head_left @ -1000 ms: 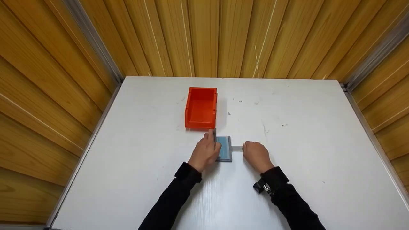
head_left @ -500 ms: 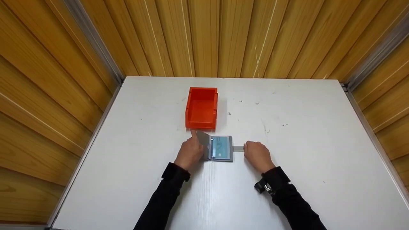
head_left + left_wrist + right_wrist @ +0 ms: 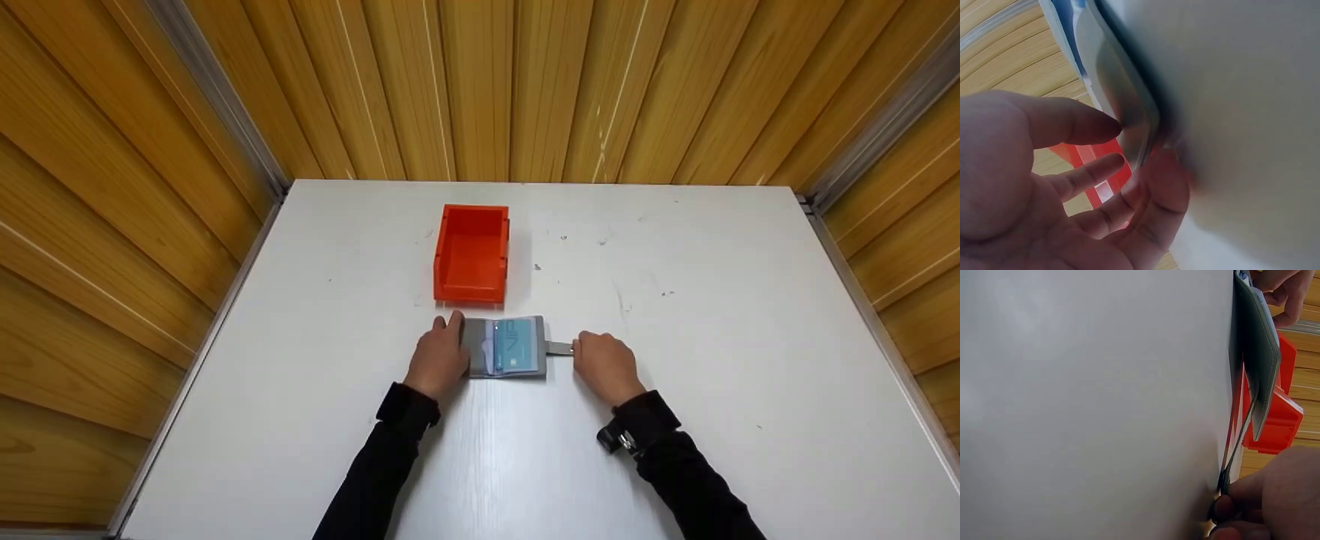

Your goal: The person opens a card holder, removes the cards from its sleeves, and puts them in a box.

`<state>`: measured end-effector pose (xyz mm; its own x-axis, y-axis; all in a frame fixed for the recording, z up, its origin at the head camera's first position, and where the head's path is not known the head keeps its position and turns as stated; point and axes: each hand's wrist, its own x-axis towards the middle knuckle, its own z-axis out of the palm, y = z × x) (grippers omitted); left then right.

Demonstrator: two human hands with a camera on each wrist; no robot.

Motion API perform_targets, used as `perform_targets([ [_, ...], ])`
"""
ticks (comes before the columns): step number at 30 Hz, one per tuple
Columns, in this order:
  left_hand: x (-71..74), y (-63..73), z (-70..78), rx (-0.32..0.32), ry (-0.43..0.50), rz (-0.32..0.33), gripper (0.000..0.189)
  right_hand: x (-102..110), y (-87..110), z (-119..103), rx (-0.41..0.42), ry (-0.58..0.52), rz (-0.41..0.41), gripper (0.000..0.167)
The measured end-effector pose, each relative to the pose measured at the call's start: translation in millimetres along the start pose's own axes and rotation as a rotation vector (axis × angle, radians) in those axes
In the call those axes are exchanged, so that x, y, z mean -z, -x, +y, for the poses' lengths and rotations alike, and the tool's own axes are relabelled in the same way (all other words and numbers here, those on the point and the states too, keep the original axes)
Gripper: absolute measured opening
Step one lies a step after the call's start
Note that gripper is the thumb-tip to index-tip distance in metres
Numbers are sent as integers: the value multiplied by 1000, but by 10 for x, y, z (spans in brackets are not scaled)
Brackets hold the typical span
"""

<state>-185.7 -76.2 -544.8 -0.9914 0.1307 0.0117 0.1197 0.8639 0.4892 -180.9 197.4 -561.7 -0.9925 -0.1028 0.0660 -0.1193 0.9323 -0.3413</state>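
A grey card holder (image 3: 475, 334) lies spread open on the table, a light-blue card (image 3: 517, 341) showing in its clear sleeves. My left hand (image 3: 437, 358) is at its left cover; in the left wrist view the thumb lies on the inner face of the cover (image 3: 1120, 84) and other fingers reach its edge from below. A narrow strap (image 3: 559, 349) sticks out from the right side. My right hand (image 3: 604, 367) pinches the strap's end between curled fingers. In the right wrist view the right cover (image 3: 1261, 354) is tilted off the table, with the strap (image 3: 1246, 424) stretched towards the fingers.
Just beyond the card holder stands an orange-red open-front bin (image 3: 471, 259). The white table (image 3: 675, 247) is bounded by wood-look panels (image 3: 480, 90) at the back and both sides.
My left hand has swung the card holder's front cover over to the left and lowered it, uncovering the light-blue card. The right hand has kept its hold on the strap, nearly still.
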Motion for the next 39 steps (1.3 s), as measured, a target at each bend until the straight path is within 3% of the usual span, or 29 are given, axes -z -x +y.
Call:
perform_targets([
  [11, -7, 6, -21, -17, -23, 10, 45, -15, -21, -2, -27, -7, -26, 32],
  [13, -2, 3, -9, -26, -29, 24, 45, -7, -19, 2, -29, -31, 5, 29],
  [16, 1, -17, 17, -63, -3, 52, 43, 12, -26, -11, -13, -77, 117, 17],
  [18, -8, -39, 35, -92, 29, 55, 38, 24, -36, -41, 34, -137, 167, 9],
  [19, -15, -48, 45, -107, 46, 53, 35, 25, -44, -62, 68, -165, 172, 13],
  [21, -32, -66, 68, -127, 78, 42, 28, 27, -53, -113, 163, -205, 124, 34],
  [24, -52, -81, 120, -128, 136, 22, 18, 15, -46, -183, 297, -215, -35, 65],
  [27, -68, -85, 186, -103, 185, -7, 12, -7, -24, -224, 352, -164, -158, 85],
  [33, -98, -91, 288, -31, 185, -67, 7, -46, -16, -200, 305, -146, -210, 89],
  [39, -145, -100, 362, -6, 167, -63, 12, -71, -61, -153, 316, -196, -205, 88],
])
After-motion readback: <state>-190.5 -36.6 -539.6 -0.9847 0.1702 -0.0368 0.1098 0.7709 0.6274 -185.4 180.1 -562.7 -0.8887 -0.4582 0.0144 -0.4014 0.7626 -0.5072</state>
